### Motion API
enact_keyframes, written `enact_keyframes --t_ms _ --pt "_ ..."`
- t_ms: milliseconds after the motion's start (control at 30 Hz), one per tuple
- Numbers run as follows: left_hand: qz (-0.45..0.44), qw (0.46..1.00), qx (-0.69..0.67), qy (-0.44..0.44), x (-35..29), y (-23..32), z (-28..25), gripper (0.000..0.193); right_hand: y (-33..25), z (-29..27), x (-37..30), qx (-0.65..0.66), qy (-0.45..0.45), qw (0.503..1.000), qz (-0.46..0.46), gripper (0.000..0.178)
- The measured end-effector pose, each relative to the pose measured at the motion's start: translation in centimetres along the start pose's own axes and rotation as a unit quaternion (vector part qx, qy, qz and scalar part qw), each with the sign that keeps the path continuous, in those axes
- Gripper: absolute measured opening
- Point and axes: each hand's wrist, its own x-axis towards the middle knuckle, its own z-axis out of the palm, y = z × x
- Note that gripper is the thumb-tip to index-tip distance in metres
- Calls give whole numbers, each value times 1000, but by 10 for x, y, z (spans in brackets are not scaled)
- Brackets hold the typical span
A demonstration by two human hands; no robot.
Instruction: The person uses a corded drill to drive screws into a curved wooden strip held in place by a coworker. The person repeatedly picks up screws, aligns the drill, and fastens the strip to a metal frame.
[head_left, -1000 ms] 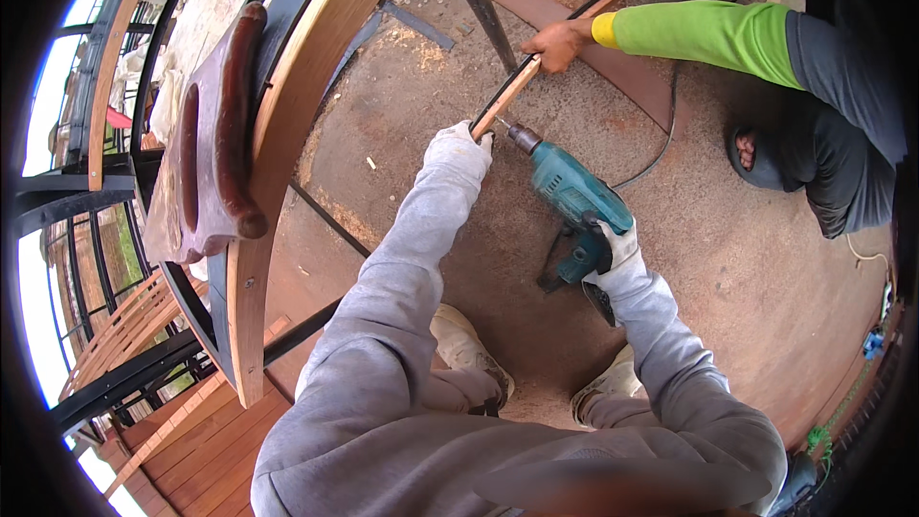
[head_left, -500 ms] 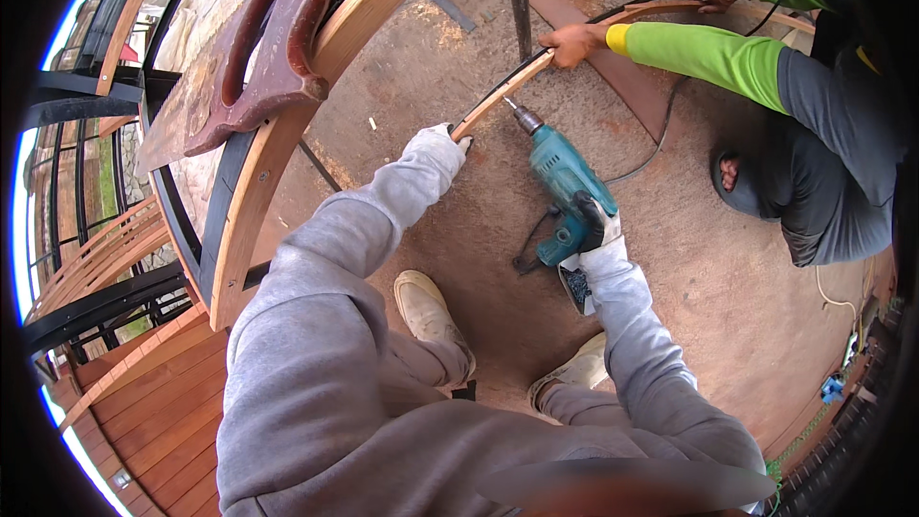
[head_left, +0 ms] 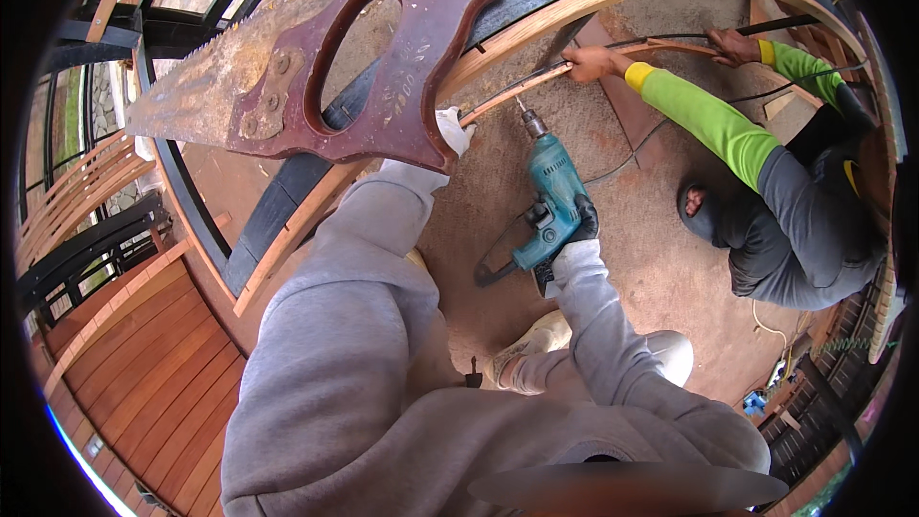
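Observation:
My left hand [head_left: 454, 128], in a white glove, is closed around the near end of a thin curved wooden strip [head_left: 526, 88] with a dark upper edge. The saw handle partly hides this hand. A teal corded power drill [head_left: 555, 170] is in my gloved right hand [head_left: 585, 220], its fingers wrapped round the grip. The drill's bit points at the strip's side, close to it; whether they touch I cannot tell. Farther along, a co-worker's two bare hands [head_left: 592, 64] hold the same strip.
A handsaw [head_left: 388, 77] with a brown handle lies across a large curved wood-and-black frame [head_left: 574, 2] in front of me. The co-worker [head_left: 814, 201] crouches at the right. The drill's cord [head_left: 627, 161] trails behind the strip. Reddish decking [head_left: 144, 364] lies at the lower left.
The view has shifted, so the handsaw and the curved frame appear larger and farther right. The saw handle now partly covers my left hand. Both my hands keep their holds.

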Motion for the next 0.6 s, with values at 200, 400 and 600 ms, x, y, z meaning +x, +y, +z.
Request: enact_keyframes --t_ms 200,400,600 --pt "-15 999 23 28 2 5 -2 53 6 -10 8 0 1 1000 -17 71" --pt "-14 999 24 -18 1 13 -10 55 -1 12 -7 -74 9 995 -63 67" --pt "-39 998 43 -3 12 13 1 55 4 25 -15 -13 30 998 -53 77"
